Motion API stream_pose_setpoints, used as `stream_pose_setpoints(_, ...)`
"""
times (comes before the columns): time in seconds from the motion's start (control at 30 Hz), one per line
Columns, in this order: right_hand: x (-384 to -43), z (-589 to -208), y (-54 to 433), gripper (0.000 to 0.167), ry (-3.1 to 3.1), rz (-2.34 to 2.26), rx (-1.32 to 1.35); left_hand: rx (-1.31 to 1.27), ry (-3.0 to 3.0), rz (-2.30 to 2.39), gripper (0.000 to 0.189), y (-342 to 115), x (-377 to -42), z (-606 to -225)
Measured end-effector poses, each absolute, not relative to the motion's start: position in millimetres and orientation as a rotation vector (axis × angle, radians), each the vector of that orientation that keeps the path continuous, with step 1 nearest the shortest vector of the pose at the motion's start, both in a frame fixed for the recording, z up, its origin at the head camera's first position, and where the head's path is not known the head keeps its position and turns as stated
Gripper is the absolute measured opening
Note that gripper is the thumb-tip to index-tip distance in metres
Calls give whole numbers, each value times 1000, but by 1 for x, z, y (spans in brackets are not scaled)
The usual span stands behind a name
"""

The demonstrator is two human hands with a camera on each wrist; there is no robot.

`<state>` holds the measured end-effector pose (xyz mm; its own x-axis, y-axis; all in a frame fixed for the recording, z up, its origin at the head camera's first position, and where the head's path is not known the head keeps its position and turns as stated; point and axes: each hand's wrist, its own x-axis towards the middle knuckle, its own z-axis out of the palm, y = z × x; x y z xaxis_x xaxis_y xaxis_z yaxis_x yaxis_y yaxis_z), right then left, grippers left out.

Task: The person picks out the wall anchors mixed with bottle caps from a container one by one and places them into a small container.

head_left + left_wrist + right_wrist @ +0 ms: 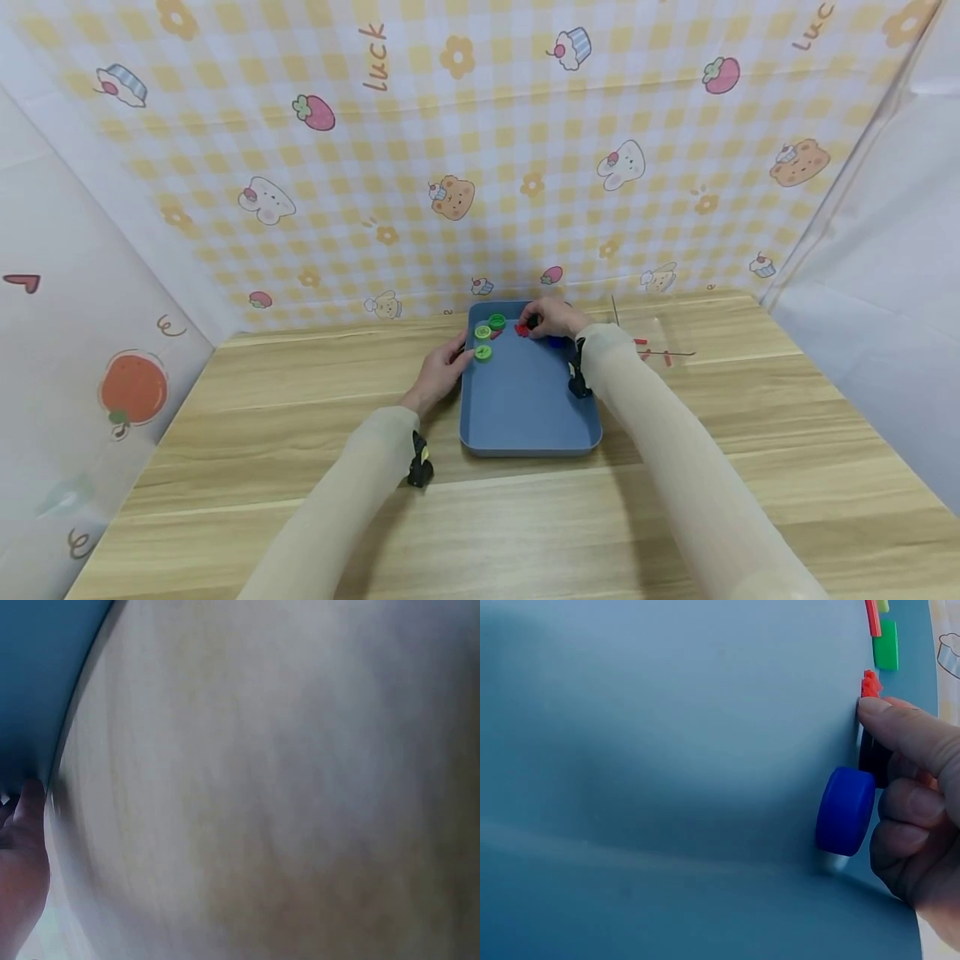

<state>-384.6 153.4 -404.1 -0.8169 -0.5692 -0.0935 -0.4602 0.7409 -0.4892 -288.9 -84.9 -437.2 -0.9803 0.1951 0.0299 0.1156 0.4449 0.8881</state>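
More fully from right wrist; blue cap (845,812)

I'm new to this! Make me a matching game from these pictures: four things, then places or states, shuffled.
A. Left hand
B. Right hand
C. Tray
D. Blue round piece

1. Flat on the wooden tabletop
2. At the tray's left rim
3. Inside the tray, near its right wall
4. Pinching a small red piece

Pairs: A-2; B-4; C-1; D-3
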Motion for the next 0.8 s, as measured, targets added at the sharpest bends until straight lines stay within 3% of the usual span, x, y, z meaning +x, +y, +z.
stream_pose_setpoints(0.8,-378,-406,147,26,2794,-641,-711,270,2579,1612,50,-85,-289,-437)
